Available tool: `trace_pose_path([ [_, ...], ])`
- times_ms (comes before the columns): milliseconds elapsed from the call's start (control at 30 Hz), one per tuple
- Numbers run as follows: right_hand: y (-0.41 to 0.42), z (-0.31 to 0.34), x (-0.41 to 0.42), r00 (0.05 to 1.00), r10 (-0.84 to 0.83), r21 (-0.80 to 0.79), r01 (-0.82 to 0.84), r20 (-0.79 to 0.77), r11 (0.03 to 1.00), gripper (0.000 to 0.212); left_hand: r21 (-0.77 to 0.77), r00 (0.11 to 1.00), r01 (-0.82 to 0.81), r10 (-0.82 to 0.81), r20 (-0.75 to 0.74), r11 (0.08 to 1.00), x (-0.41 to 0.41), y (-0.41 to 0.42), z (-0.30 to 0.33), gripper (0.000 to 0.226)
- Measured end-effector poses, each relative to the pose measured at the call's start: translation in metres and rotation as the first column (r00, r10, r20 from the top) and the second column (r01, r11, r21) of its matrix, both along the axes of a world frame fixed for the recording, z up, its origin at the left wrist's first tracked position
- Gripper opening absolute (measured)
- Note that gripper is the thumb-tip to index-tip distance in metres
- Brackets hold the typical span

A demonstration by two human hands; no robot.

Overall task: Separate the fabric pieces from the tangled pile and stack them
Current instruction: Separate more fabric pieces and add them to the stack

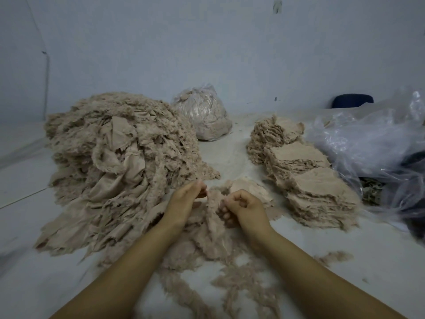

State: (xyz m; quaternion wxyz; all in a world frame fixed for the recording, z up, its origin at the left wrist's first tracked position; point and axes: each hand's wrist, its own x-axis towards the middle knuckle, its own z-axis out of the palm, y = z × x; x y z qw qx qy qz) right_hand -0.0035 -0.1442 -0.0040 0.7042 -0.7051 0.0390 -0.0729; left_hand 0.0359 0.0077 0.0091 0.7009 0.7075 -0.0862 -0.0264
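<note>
Pinching a frayed beige fabric piece [212,217] between them, the left hand [185,202] and the right hand [245,209] meet at the middle of the pale grey counter [230,153]. Fingers of both hands are curled, with fingertips closed on the fuzzy upper edge of the piece. Its long axis runs roughly toward and away from the person: the gripped end points toward the far wall, and the rest trails down between the forearms into loose beige fluff [241,286] scattered on the near counter.

Left of the hands rises the big tangled pile of beige fabric pieces [119,153], whose near skirt spreads flat and touches the stuff under the left wrist. Just beyond the right hand lies a small low stack of pinkish-beige pieces [249,187]. Further right, a row of three neat stacks of beige fabric squares [305,171] runs diagonally from near right toward the far middle, each touching the next.

A bare strip of counter lies between the tangled pile and the row of stacks, leading back to a clear plastic bag stuffed with beige fabric [204,113] near the wall. Crumpled clear plastic sheeting [372,143] crowds the right edge just beside the stacks. Near left and near right corners of the counter are mostly bare.
</note>
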Motion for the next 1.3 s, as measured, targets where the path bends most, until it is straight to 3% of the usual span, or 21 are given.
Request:
trace_pose_path([
  [133, -0.002, -0.005, 0.0, 0.996, 0.008, 0.153, 0.006, -0.092, 0.988, 0.021, 0.226, 0.997, 0.077, -0.077, -0.01, 0.971, 0.004, 0.008, -0.016, 0.026],
  [200, 0.0, -0.005, 0.001, 0.993, -0.001, 0.22, 0.027, -0.118, 0.975, 0.021, 0.356, 0.996, -0.047, 0.018, 0.084, 0.933, 0.007, 0.006, -0.021, 0.024],
  [300, 0.003, -0.003, 0.0, 0.991, 0.004, 0.324, 0.04, -0.134, 0.945, 0.017, 0.687, 0.968, -0.196, 0.026, 0.249, 0.7, 0.009, 0.007, -0.027, 0.039],
  [333, 0.004, -0.002, -0.001, 0.991, 0.011, 0.311, 0.032, -0.135, 0.95, 0.024, 0.693, 0.963, -0.206, 0.017, 0.269, 0.691, 0.009, 0.007, -0.031, 0.038],
  [433, 0.006, -0.005, -0.004, 0.992, 0.043, 0.064, -0.035, -0.12, 0.997, 0.041, 0.509, 0.937, -0.209, 0.023, 0.348, 0.835, 0.003, 0.003, -0.036, 0.015],
  [500, 0.007, -0.01, -0.001, 0.992, -0.031, -0.05, 0.025, -0.122, 0.998, 0.03, 0.376, 0.923, -0.161, 0.004, 0.386, 0.913, 0.0, -0.003, -0.033, 0.014],
  [600, 0.006, -0.011, 0.002, 0.989, -0.117, 0.152, 0.129, -0.085, 0.98, 0.009, 0.177, 0.938, -0.151, 0.084, 0.337, 0.973, 0.001, -0.006, -0.033, 0.021],
  [700, 0.006, -0.009, 0.001, 0.993, -0.106, 0.319, 0.119, -0.059, 0.94, 0.01, 0.071, 0.966, -0.149, 0.13, 0.225, 0.986, 0.003, -0.002, -0.032, 0.008],
  [800, 0.006, -0.009, 0.001, 0.998, -0.043, 0.378, 0.058, -0.049, 0.924, 0.013, 0.093, 0.985, -0.005, -0.011, 0.172, 0.996, 0.001, 0.0, -0.033, 0.02],
  [867, 0.005, -0.006, 0.002, 0.997, -0.055, 0.383, 0.071, -0.053, 0.921, 0.019, 0.224, 0.972, 0.078, -0.124, 0.198, 0.971, -0.003, -0.001, -0.034, 0.025],
  [900, 0.005, -0.005, 0.004, 0.993, -0.102, 0.387, 0.118, -0.061, 0.914, 0.019, 0.361, 0.954, 0.056, -0.157, 0.255, 0.931, -0.003, 0.0, -0.034, 0.023],
  [967, 0.005, -0.005, 0.006, 0.977, -0.197, 0.412, 0.211, -0.078, 0.886, 0.022, 0.634, 0.899, -0.107, -0.198, 0.391, 0.766, 0.001, 0.0, -0.034, 0.017],
  [1067, 0.0, -0.002, 0.008, 0.967, -0.24, 0.467, 0.25, -0.081, 0.849, 0.024, 0.732, 0.83, -0.321, -0.195, 0.523, 0.601, 0.01, 0.007, -0.038, 0.028],
  [1167, -0.015, -0.002, 0.008, 0.957, -0.273, 0.447, 0.289, -0.101, 0.847, 0.018, 0.668, 0.846, -0.385, -0.046, 0.531, 0.636, 0.016, 0.025, -0.038, 0.02],
  [1233, -0.016, -0.004, 0.004, 0.984, -0.164, 0.364, 0.177, -0.066, 0.915, 0.015, 0.661, 0.871, -0.354, -0.024, 0.491, 0.661, 0.015, 0.028, -0.034, 0.022],
  [1300, -0.009, -0.008, -0.001, 1.0, -0.008, 0.244, 0.009, -0.005, 0.97, 0.014, 0.577, 0.903, -0.25, -0.028, 0.429, 0.778, 0.009, 0.019, -0.025, 0.031],
])
